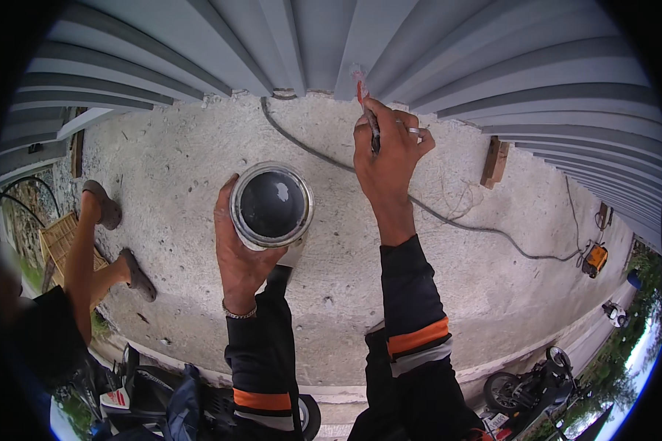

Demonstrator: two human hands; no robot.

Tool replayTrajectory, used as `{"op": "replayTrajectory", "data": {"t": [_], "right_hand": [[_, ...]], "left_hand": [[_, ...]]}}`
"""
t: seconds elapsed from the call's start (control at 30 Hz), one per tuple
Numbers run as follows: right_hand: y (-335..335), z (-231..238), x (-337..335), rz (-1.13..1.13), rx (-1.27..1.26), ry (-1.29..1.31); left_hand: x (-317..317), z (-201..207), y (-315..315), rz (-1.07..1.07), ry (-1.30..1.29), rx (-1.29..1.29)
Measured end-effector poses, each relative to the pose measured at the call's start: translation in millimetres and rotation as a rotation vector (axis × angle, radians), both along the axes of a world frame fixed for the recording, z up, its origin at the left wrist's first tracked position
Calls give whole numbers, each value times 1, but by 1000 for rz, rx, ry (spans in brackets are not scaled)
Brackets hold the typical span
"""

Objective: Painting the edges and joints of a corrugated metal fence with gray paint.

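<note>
Grey corrugated metal sheeting (198, 51) fills the upper field, its ribs fanning outward; below it lies a rough concrete slab (169, 184).

Counts: two own hands, one paint can, one brush, one long cable, two motorbikes, two wood blocks, one other person.

Left hand (237, 253): fingers wrapped around the side of one round paint can (271, 205), closed firmly on it. Can is open, metal rim bright, contents dark grey and glossy with a small light reflection. No label readable from this angle. A thin chain bracelet sits on the left wrist.

Right hand (386, 151): closed in a pinch on one slim brush (368, 117), dark handle, reddish tip. Brush tip touches the lower edge of the sheeting where a pale patch shows. A ring is on one finger. Brush sits above and to the right of the can, well apart from it.

Both forearms wear dark sleeves with one orange band and one grey band each.

One dark cable (456, 220) runs across the slab from the sheeting foot toward a small orange device (594, 259) at right. Wood blocks (495, 162) stand at the sheeting foot, one right, one left.

Another person (88, 257) is at left, bare legs, two dark sandals on the slab. Motorbikes (529, 386): one lower right, one lower left.
</note>
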State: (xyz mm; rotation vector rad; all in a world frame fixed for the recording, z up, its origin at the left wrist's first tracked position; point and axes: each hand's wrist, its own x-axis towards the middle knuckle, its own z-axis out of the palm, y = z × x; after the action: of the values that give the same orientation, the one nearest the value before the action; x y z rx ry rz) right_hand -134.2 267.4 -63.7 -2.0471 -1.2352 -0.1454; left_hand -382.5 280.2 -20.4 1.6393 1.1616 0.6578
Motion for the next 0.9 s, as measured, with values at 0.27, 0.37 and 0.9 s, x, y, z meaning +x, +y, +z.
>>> {"op": "replayTrajectory", "data": {"t": [0.27,0.37,0.9], "right_hand": [[-15,-4,-23,-58,-47,88],[0,-9,-11,-58,-62,33],[-26,29,-38,-93,33,19]], "left_hand": [[-4,3,4,-4,-29,10],[-5,-1,2,-11,-17,18],[-13,-3,7,31,-40,11]]}}
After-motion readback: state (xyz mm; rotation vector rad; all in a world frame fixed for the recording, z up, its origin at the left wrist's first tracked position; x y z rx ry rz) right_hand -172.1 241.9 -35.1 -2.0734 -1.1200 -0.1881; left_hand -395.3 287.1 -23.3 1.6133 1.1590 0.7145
